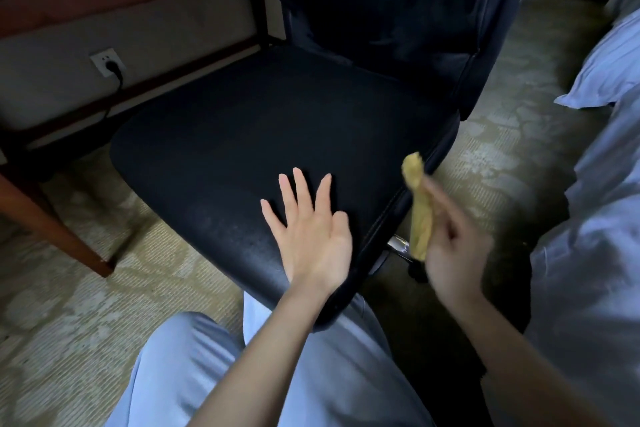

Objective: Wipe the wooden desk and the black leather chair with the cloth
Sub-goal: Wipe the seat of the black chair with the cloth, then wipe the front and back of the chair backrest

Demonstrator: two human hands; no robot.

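Your left hand (311, 236) rests flat, fingers spread, on the chair (242, 135) seat at its near corner. Your right hand (450, 253) grips the bunched cloth (419, 208), upright, just past the seat's right-hand edge; sweep leftward.

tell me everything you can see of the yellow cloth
The cloth is mustard yellow, a soft fabric bunched into a narrow, roughly upright strip, and it looks blurred. The right hand grips its lower half, and its crumpled top end sticks up above the fingers. It is held in front of the near-side seat edge of the black chair; whether it touches the seat cannot be told.
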